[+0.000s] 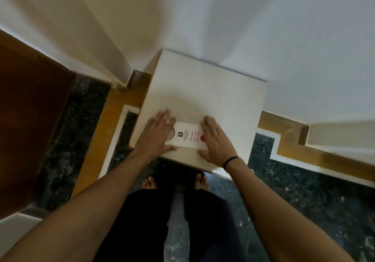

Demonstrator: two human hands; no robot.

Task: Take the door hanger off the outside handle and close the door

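white door hanger [187, 136] flat on table [203, 91], left hand [157, 135] & right hand [216, 142] palms down on ends

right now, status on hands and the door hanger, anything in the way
Left hand and right hand flat, open, on either end of the door hanger. Hanger lies flat on white cabinet top, near the front edge. Nothing blocking; no handle in view.

A small white tabletop [213, 91] stands in a corner, against the white walls. On it lies a white door hanger [187, 137], flat, near the front edge. The left hand [156, 135] and the right hand [215, 139] each press flat on one end of the hanger
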